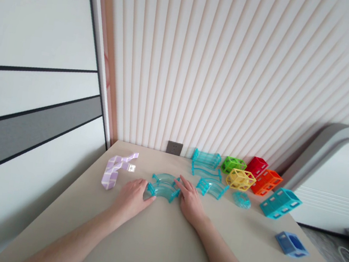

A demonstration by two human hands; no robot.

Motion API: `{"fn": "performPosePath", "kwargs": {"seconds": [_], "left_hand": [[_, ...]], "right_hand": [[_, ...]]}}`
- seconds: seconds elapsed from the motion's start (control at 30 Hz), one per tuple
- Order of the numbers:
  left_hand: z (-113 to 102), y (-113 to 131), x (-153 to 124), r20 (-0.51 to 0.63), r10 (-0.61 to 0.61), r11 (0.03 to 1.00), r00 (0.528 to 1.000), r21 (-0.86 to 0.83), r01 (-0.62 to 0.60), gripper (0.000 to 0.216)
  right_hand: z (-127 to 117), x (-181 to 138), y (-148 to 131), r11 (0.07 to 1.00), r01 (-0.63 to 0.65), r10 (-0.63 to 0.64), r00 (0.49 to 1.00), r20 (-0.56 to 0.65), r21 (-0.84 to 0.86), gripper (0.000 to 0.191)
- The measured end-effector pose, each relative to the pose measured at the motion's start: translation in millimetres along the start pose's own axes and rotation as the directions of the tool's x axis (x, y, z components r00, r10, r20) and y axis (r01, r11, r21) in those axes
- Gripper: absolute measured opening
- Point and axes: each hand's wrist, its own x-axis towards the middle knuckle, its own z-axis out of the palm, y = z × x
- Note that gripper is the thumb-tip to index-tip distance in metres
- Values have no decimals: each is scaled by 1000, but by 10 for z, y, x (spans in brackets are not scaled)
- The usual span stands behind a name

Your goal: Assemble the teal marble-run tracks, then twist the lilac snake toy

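Head view. Worktop (151, 245): beneath both grips. Left hand (134, 194), right hand (191, 198): fingers at opposite ends of two translucent teal curved track pieces (163, 189); whether either grip pinches, cannot tell. Risk: uneven pressure could skew the pair. Neighbouring curved track (216, 189), just beside right grip: sideways slip might knock it.

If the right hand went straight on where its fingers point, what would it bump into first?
Most likely the curved teal track pieces: the right hand is right at their right end and seems to be touching them, though depth is hard to judge here.
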Motion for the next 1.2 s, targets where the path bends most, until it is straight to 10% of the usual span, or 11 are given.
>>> {"fn": "performPosePath", "kwargs": {"seconds": [0.47,0.77,1.2], "left_hand": [[16,0,-7,-19,13,1000,1000,9,-13,21],[10,16,-10,-6,15,1000,1000,-15,-15,20],[4,15,-8,-7,15,999,1000,-36,-15,19]], "right_hand": [[-169,-11,-43,986,-152,157,986,-60,70,20],[-198,-19,-156,962,-108,196,911,-362,250,20],[-202,-120,-308,962,30,44,965,-259,273,16]]}}
